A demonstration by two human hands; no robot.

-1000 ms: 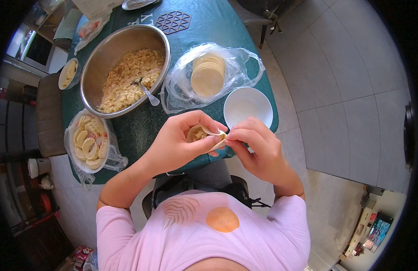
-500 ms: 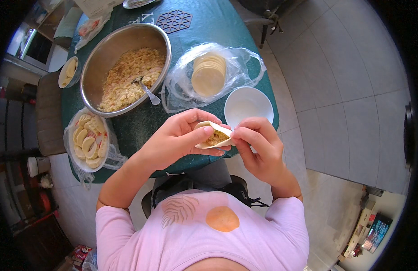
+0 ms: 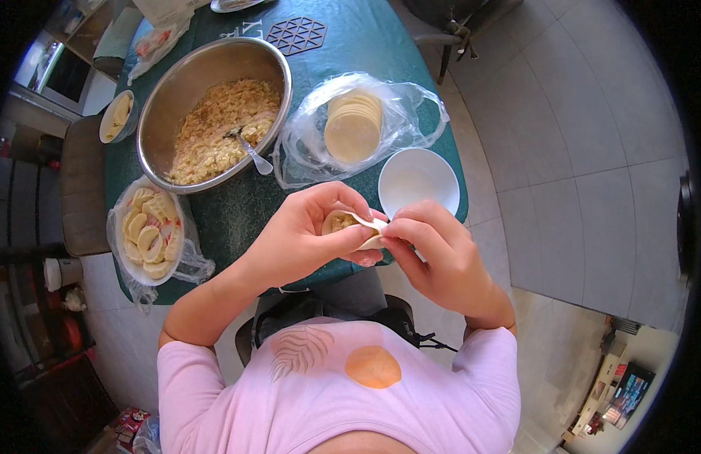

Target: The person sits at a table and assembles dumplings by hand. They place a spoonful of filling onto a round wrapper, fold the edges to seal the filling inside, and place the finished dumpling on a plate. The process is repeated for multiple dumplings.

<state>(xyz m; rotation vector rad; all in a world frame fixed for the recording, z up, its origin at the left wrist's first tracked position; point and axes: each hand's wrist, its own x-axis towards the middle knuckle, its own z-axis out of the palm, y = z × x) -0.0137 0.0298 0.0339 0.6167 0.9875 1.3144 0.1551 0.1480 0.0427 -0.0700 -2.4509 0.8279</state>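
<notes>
Here, at a green table [image 3: 229,227] on tiled floor [image 3: 483,250], left hand [image 3: 301,225] cups, right hand [image 3: 439,247] pinches one wrapper [image 3: 371,222].

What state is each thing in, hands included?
Left hand: cupped around dumpling
Right hand: pinching dumpling's edge
Dumpling: filled, partly open
Steel bowl: part full of filling
Spoon: in filling, handle over rim
Plastic bag: open around wrappers
Wrappers: stacked
White bowl: upright, contents unclear
Plate: loaded with folded dumplings
</notes>
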